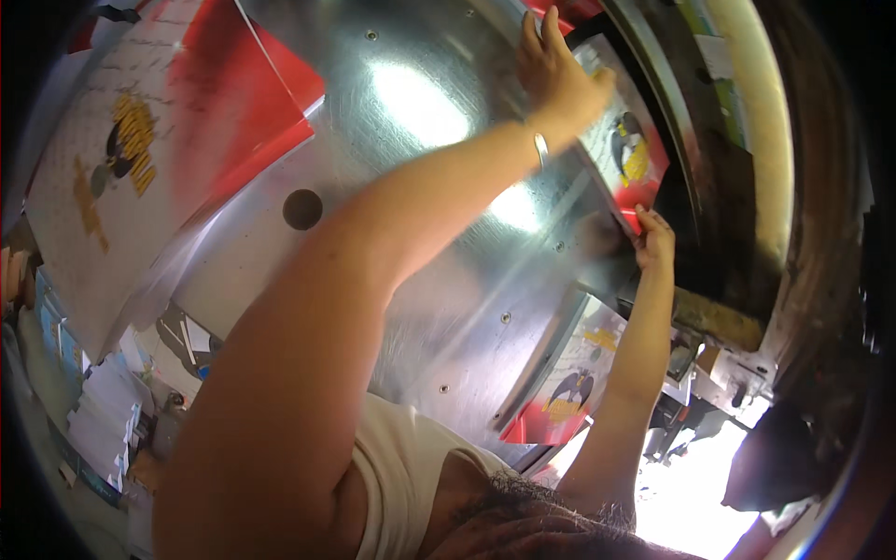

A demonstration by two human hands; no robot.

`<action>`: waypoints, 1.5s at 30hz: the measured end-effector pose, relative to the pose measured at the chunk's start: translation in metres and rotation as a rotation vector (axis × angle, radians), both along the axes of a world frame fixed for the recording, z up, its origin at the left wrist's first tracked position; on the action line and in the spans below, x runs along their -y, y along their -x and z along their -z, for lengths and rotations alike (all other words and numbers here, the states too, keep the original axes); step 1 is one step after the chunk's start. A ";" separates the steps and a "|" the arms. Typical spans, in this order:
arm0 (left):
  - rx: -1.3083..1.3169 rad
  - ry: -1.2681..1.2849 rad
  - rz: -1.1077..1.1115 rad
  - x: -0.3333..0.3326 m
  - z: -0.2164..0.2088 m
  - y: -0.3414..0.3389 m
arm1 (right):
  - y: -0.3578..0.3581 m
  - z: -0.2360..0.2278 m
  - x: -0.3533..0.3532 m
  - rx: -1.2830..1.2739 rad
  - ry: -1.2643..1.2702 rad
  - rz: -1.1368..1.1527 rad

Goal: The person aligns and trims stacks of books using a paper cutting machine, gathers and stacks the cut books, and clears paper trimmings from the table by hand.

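Note:
A printed red-and-white sheet (621,177) with a dark and yellow emblem lies in the opening of a metal machine at the upper right. My left hand (562,86), a thin bracelet at its wrist, reaches to the sheet's far end. Its fingers are spread, with the thumb over the sheet. At the near corner my right hand (655,239) pinches the sheet's edge. Left of my right forearm rests another sheet (569,383) of like print, red along its near end.
A stack of larger red-and-white printed sheets (154,177) lies on the left of the shiny metal table (439,327), which has a round hole and several screws. Heavy machine bars (756,168) curve along the right. Papers (103,420) are piled at the lower left.

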State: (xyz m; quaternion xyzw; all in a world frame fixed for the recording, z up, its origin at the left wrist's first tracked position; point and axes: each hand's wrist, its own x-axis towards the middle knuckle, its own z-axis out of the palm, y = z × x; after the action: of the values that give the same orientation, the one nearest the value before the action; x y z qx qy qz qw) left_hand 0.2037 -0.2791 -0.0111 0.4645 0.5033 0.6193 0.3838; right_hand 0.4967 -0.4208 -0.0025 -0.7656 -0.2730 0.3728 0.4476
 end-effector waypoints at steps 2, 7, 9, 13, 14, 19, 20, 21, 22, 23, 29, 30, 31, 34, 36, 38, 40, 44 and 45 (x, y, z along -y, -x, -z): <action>0.292 0.141 0.014 0.026 0.000 -0.035 | -0.024 0.008 -0.030 -0.013 -0.012 -0.007; 0.816 0.416 0.402 0.023 0.018 -0.055 | -0.036 0.034 -0.083 -0.034 0.005 -0.001; 0.890 0.454 0.467 -0.004 0.029 -0.058 | -0.039 0.043 -0.097 -0.047 -0.004 0.023; 0.888 0.434 0.507 -0.037 0.037 -0.066 | -0.057 0.048 -0.125 -0.056 0.025 0.078; 0.895 0.438 0.523 -0.043 0.036 -0.066 | -0.064 0.046 -0.133 -0.097 0.024 0.065; 0.871 0.522 0.584 -0.056 0.029 -0.051 | -0.066 0.050 -0.134 -0.174 -0.067 0.078; 0.908 0.550 0.683 -0.052 0.026 -0.040 | -0.070 0.049 -0.128 -0.163 -0.073 0.097; 0.942 0.528 0.713 -0.054 0.025 -0.036 | -0.063 0.053 -0.130 -0.148 -0.104 0.146; 1.008 0.493 0.751 -0.057 0.028 -0.040 | -0.060 0.054 -0.131 -0.127 -0.135 0.200; 1.063 0.465 0.783 -0.061 0.030 -0.044 | -0.060 0.060 -0.135 -0.120 -0.142 0.211; 1.023 0.342 0.822 -0.067 0.036 -0.050 | 0.052 0.066 -0.125 -0.240 -0.633 0.709; 0.979 0.375 0.800 -0.066 0.033 -0.046 | 0.095 0.058 -0.127 -0.335 -0.622 0.781; 0.943 0.400 0.787 -0.064 0.026 -0.046 | 0.108 0.060 -0.124 -0.457 -0.790 0.608; 0.978 0.454 0.857 -0.062 0.016 -0.050 | 0.158 0.053 -0.137 -0.627 -0.946 0.407; 1.090 0.471 0.895 -0.063 0.014 -0.053 | 0.165 0.054 -0.149 -0.699 -0.937 0.253; 1.003 0.470 0.806 -0.067 0.016 -0.060 | 0.166 0.058 -0.151 -0.689 -0.955 0.145; 0.913 0.473 0.706 -0.076 0.013 -0.050 | 0.173 0.056 -0.148 -0.774 -0.982 0.052; 0.913 0.363 0.306 -0.109 -0.006 -0.003 | 0.188 0.050 -0.155 -0.793 -0.982 0.284; 0.970 0.342 0.367 -0.117 -0.011 0.015 | 0.183 0.049 -0.149 -0.872 -1.061 0.185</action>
State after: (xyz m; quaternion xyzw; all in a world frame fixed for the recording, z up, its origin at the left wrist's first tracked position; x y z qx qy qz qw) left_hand 0.1887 -0.1622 -0.0004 0.1371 0.2727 0.5947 0.7438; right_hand 0.3139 -0.2715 -0.0513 -0.2435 -0.1470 0.4229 0.8604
